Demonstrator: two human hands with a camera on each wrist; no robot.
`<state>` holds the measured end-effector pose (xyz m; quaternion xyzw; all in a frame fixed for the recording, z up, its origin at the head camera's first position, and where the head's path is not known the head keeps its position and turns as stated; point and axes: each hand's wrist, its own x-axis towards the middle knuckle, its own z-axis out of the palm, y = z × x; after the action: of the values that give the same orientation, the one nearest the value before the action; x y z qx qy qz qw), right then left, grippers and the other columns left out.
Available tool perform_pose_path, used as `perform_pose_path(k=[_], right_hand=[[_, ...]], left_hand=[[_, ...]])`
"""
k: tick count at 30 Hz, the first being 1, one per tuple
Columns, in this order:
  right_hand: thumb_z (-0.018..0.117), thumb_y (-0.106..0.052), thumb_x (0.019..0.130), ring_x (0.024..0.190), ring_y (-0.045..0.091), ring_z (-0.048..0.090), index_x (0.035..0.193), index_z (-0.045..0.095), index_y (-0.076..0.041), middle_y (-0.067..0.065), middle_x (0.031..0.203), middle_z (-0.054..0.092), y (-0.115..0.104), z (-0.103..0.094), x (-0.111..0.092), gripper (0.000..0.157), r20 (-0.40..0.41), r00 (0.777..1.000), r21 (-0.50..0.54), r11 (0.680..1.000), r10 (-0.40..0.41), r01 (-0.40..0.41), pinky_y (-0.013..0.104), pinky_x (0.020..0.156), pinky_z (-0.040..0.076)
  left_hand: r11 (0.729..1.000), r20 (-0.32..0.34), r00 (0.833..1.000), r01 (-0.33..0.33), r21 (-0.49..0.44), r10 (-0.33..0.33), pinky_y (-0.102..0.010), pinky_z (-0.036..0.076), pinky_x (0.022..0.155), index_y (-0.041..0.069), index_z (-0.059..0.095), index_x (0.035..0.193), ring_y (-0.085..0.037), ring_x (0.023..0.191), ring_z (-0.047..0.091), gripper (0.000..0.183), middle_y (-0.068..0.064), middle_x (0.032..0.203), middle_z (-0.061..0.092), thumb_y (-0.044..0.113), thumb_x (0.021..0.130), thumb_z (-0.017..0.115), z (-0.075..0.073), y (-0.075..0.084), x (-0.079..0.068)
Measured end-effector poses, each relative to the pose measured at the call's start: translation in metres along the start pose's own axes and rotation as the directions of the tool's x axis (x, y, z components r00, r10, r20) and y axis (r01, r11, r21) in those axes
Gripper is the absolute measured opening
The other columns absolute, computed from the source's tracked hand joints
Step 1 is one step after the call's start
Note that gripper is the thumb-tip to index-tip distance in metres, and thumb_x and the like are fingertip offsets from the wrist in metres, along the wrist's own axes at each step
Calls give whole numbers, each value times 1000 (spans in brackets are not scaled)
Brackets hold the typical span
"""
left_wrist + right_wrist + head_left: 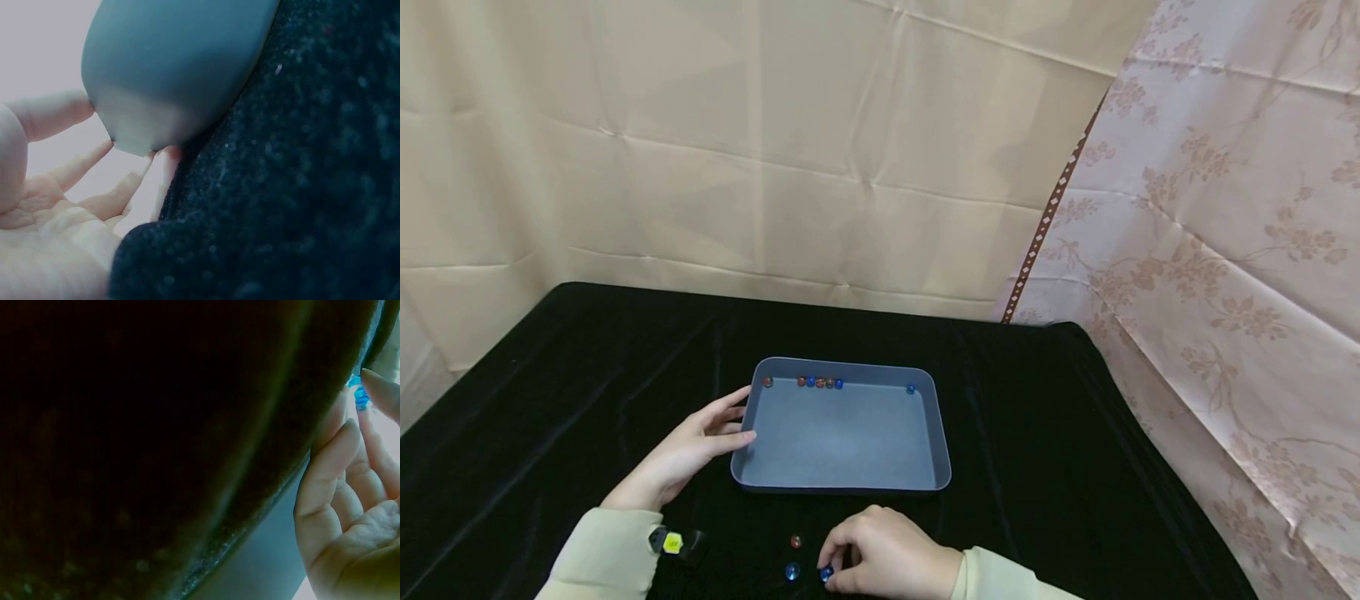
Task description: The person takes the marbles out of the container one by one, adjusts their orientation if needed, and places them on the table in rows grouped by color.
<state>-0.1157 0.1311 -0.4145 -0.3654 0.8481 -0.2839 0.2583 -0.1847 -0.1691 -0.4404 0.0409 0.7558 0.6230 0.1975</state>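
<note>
A blue-grey rectangular tray lies on the black cloth. My left hand grips its left side, thumb over the rim and the other fingers against the outer wall; the left wrist view shows those fingertips at the tray's lower edge. In front of the tray, my right hand pinches a blue glass marble between thumb and fingers, and the marble also shows in the right wrist view. Just left of it lie another blue marble and a reddish marble.
Along the tray's far wall sit several marbles in a row, with a reddish one at the left corner and a blue one toward the right. Behind the black-covered table hang a cream curtain and a floral cloth.
</note>
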Motion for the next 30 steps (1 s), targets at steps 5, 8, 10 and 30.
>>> perform_pose_path(k=[5,8,10,30], right_hand=[[69,-21,93,63,-12,56,103,74,-18,-18,81,67,1,1,2,12,5,1000,-17,1000,-16,16,12,60,50],[69,-20,93,63,-12,55,103,74,-17,-17,81,67,1,1,3,12,6,999,-26,999,-34,34,12,60,50],[69,-20,93,64,-12,55,103,74,-17,-17,81,67,1,1,3,12,7,999,-33,999,-43,43,12,60,50],[67,-16,94,69,-12,55,106,73,-14,-16,83,64,1,1,6,13,59,997,-14,999,-47,48,11,64,51]], left_hand=[[1000,5,1000,-13,2,13,-61,39,110,15,16,160,-42,135,45,76,-29,155,28,25,98,60,0,-1,0],[1000,3,1000,-17,4,17,-61,38,110,15,15,160,-42,135,45,76,-29,155,29,25,98,60,0,-2,0],[1000,1,1000,-18,8,18,-61,39,110,15,15,160,-42,134,45,76,-29,155,29,25,99,59,0,-3,1],[1000,-1,1000,-6,10,6,-60,39,110,16,16,160,-40,134,47,77,-28,155,29,26,97,61,1,0,0]])
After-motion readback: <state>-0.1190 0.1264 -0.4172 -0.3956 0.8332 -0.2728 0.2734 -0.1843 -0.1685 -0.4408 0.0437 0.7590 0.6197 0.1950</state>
